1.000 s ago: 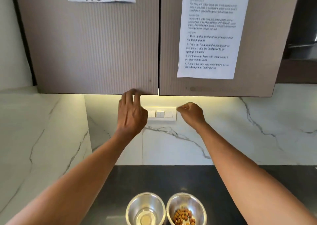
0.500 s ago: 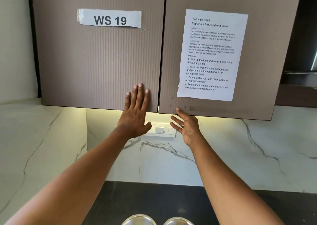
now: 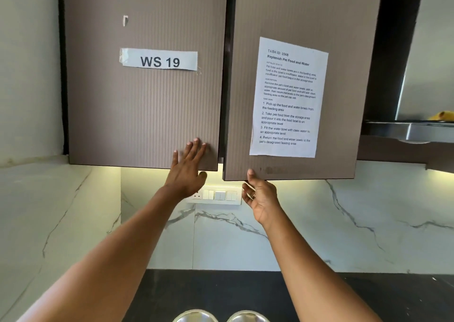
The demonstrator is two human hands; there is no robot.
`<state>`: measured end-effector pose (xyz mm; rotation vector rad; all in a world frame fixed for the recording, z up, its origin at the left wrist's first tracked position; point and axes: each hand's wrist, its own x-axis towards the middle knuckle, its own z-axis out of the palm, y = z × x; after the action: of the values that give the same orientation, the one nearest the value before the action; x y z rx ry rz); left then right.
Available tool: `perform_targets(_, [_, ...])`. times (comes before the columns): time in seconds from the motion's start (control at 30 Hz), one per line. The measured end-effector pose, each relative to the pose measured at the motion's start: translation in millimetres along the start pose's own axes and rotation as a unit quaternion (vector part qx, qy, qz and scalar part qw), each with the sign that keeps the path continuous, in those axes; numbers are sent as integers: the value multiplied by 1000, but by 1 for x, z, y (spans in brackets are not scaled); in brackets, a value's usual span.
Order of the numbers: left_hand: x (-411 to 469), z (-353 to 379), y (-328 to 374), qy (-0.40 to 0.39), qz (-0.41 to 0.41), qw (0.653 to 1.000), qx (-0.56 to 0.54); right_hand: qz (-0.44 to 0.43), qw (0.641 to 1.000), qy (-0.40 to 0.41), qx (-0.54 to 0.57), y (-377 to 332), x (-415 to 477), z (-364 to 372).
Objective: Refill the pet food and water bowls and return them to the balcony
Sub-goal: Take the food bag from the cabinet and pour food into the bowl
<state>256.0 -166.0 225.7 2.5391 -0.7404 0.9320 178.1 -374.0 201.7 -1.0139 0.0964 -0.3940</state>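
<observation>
Two ribbed brown cabinet doors fill twelve o'clock. The left hand (image 3: 188,171) lies flat, fingers straight, against the left door (image 3: 137,115) near its lower right corner. The right hand (image 3: 261,198) sets its thumb tip on the bottom edge of the right door (image 3: 344,100), with its fingers loosely bent beneath and gripping nothing. The left door carries one white "WS 19" label (image 3: 159,61). The right door carries one printed task sheet (image 3: 287,98). At six o'clock, two round steel bowls (image 3: 195,316) (image 3: 247,316) sit side by side on the black counter (image 3: 245,287). Only their rims show.
</observation>
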Motion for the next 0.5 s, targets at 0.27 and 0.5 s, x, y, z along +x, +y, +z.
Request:
perform_targets(0.27, [-71, -48, 107, -66, -90, 869, -482, -93, 983, 130, -92, -25, -84, -21])
perform_targets(0.5, [-99, -69, 197, -66, -46, 787, -612, -256, 838, 147, -459, -49, -156, -52])
